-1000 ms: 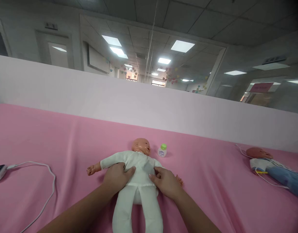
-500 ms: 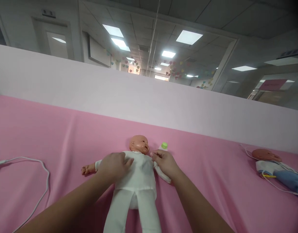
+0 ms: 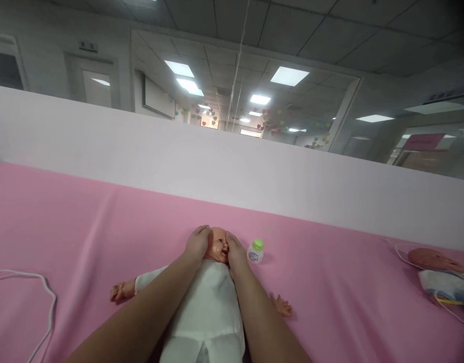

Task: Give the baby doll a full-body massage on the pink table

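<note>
A baby doll (image 3: 209,297) in white clothes lies on its back on the pink sheet, arms spread to the sides. My left hand (image 3: 197,243) cups the left side of its bald head, fingers curved round it. Against the right cheek and side of the head presses my right hand (image 3: 235,250), its fingers partly hidden. Between my palms the doll's face shows, turned to the right with its mouth open. A small clear bottle (image 3: 255,253) with a green cap stands just right of my right hand.
The pink sheet (image 3: 330,282) covers the surface up to a low white wall (image 3: 232,161) with glass above. A second doll (image 3: 436,259) with tubing lies at the far right. A white cable (image 3: 52,302) curves at the left.
Both hands have moved up from the doll's chest and shoulder onto the sides of its head. The view has tilted up slightly, and the bottle now shows whole.
</note>
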Tool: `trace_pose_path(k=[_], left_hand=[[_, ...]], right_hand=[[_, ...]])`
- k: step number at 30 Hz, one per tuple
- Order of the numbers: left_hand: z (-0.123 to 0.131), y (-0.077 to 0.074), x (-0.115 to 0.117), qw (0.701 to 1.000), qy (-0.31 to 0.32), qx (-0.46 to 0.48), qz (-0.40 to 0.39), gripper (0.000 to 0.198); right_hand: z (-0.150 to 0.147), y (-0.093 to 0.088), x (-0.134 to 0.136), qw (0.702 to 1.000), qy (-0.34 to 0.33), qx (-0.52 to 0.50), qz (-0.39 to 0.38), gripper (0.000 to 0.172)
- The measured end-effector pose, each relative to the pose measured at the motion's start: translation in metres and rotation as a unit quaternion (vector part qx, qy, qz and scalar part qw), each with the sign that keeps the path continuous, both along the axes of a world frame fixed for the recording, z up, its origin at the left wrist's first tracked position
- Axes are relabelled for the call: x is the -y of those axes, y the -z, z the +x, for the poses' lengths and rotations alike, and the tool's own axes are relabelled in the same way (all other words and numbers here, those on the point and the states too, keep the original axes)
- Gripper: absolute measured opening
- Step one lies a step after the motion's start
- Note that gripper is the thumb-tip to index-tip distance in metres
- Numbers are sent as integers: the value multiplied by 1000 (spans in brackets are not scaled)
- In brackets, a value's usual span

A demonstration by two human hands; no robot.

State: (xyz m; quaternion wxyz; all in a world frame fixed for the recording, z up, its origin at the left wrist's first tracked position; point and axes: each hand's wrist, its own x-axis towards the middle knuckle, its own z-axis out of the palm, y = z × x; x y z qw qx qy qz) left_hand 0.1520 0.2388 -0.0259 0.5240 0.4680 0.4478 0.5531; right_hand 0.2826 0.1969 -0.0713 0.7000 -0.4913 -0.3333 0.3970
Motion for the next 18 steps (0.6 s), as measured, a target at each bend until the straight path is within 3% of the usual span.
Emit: trace_pose_path(k=[5,18], left_hand=[[0,18,-1,998,25,46,-40,30],[-7,18,-3,981,66,137,-122,40]], right_hand=[[2,9,-4,999,-23,-22,15,53],[2,-1,7,995,-41,-91,15,57]])
